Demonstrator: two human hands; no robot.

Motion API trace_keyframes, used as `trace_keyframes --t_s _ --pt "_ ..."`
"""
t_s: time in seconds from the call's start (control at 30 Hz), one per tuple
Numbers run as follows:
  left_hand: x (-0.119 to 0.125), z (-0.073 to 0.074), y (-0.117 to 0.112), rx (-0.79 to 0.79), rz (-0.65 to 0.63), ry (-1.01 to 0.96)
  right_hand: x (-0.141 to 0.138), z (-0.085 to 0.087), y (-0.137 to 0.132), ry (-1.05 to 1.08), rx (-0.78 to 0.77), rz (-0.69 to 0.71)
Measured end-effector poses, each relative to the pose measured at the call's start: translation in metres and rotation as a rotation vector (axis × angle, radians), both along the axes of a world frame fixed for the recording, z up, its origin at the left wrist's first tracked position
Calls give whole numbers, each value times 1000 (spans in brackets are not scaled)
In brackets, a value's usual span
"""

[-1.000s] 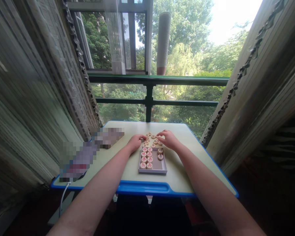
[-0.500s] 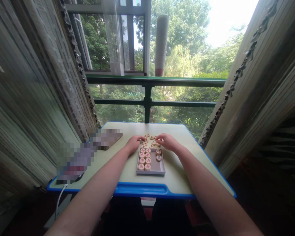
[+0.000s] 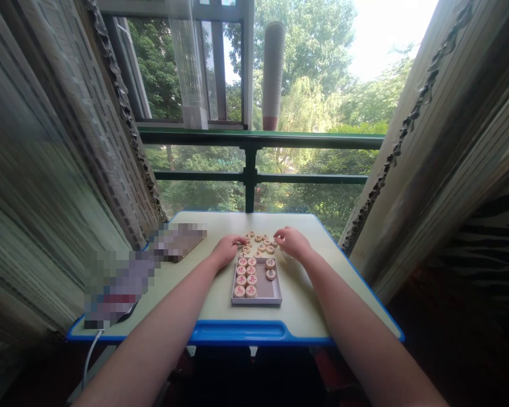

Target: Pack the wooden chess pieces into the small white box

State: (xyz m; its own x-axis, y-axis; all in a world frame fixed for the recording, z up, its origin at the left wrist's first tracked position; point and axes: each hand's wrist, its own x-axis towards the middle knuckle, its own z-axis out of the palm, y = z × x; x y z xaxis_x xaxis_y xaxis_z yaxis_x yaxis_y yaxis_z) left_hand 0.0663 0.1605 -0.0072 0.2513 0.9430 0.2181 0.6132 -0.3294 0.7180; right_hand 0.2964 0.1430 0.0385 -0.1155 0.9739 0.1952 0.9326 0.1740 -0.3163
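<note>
Several round xiangqi pieces point(image 3: 262, 247) lie loosely grouped on the table beyond a shallow white box point(image 3: 263, 302). In the box, red-marked pieces point(image 3: 251, 271) stand in two columns at the left, and two dark-marked pieces point(image 3: 270, 275) sit at the upper right. My left hand point(image 3: 228, 250) rests at the left side of the loose group, fingers stretched out and touching or just over the nearest pieces. At the group's right edge is my right hand point(image 3: 292, 243), its fingers slightly bent and apart beside a piece, with nothing visible in them.
The pale table point(image 3: 322, 271) has a blue rim with a molded groove point(image 3: 240, 329) at the front. A pixelated object point(image 3: 127, 288) with a white cable point(image 3: 89, 353) lies at the left. Behind the table runs a green railing point(image 3: 263, 138), with curtains point(image 3: 401, 135) on both sides.
My right hand has drawn a little to the right, uncovering more loose pieces. My left hand stays by the left pieces. The view has shifted slightly.
</note>
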Motion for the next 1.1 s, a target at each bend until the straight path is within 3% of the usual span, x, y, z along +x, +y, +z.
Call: trace_keyframes --t_s 0.4,0.73,0.83,1.0,1.1 --pt "-1 1 0 -3 -10 28 12 -3 5 -6 -47 -72" --pt "-3 -3 2 2 -11 29 11 1 2 -13 -49 23" --pt "-3 -3 3 8 -19 28 8 -2 2 13 -2 91" --pt "-2 -3 4 16 -47 39 -6 -9 -1 20 106 354" --pt "-2 -3 4 28 -50 43 -10 -11 -3 -20 103 396"
